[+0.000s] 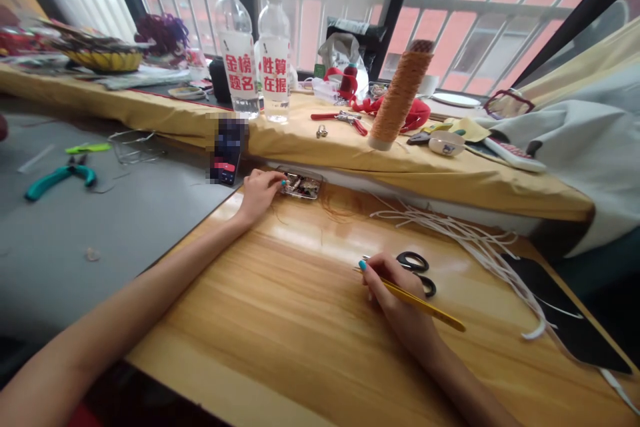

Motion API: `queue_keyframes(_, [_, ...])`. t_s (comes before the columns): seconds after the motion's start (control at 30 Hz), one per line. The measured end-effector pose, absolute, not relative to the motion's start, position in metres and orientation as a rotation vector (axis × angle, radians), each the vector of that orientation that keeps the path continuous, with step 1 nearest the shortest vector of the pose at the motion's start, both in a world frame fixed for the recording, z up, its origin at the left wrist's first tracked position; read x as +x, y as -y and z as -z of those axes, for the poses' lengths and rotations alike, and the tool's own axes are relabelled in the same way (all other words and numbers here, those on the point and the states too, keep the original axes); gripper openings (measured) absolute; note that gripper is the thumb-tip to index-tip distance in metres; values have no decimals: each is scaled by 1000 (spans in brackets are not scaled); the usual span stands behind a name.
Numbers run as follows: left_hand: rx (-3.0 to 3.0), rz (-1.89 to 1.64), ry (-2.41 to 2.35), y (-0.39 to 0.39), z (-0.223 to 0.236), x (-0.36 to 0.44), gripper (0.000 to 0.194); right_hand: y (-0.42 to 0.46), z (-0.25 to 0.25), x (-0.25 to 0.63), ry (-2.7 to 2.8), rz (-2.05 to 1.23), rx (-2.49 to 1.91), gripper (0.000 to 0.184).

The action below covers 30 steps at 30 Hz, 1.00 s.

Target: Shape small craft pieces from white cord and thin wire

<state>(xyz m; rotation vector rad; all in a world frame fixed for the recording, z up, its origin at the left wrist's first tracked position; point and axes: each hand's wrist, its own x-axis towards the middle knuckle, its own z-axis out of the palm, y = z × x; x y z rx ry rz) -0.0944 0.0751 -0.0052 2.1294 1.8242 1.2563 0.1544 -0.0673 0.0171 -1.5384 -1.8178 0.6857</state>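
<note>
My left hand (261,190) reaches to the far edge of the wooden table. Its thumb and fingers are pinched together at the left end of a small clear box (314,195) filled with tiny mixed pieces. What the fingertips hold, if anything, is too small to make out. Gold-yellow tweezers (429,308) lie in my right hand (393,290), their tips pointing left just above the tabletop. Right behind that hand rest black-handled scissors (413,261), partly hidden by it. Thin orange thread (343,207) lies loosely beside the box.
White cords (450,233) and a black tablet-like slab (575,313) lie at right. A phone (229,150) stands behind my left hand. Teal pliers (60,180) sit on the grey surface. On the cloth-covered ledge are two bottles (275,57), an orange thread spool (403,97) and red-handled pliers (343,119).
</note>
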Motion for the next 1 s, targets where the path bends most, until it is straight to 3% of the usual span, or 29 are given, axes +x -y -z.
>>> queue_keyframes(0.13, [2187,-1293,-1797,-74,4,-93,21,66,-14,155,1863,-584,-1536,19])
queue_keyframes(0.27, [2092,-1422,-1916,-78,5,-93,24,61,-4,155,1990,-265,-1428,12])
queue_keyframes(0.47, [2276,-1450,-1979,-71,7,-88,21,55,13,157,2220,71,-1371,36])
queue_keyframes(0.63, [3078,-1091,-1482,-58,-4,-48,25,68,-5,140,2274,288,-1064,40])
queue_keyframes(0.8, [3535,-792,-859,-66,-19,24,29,93,-34,78,2474,283,-820,49])
queue_keyframes(0.93, [3635,-661,-487,-74,-10,56,30,113,-43,42,2431,199,-930,38])
queue_keyframes(1.0, [3586,-669,-564,-77,-3,59,29,127,-46,33,2499,80,-812,31])
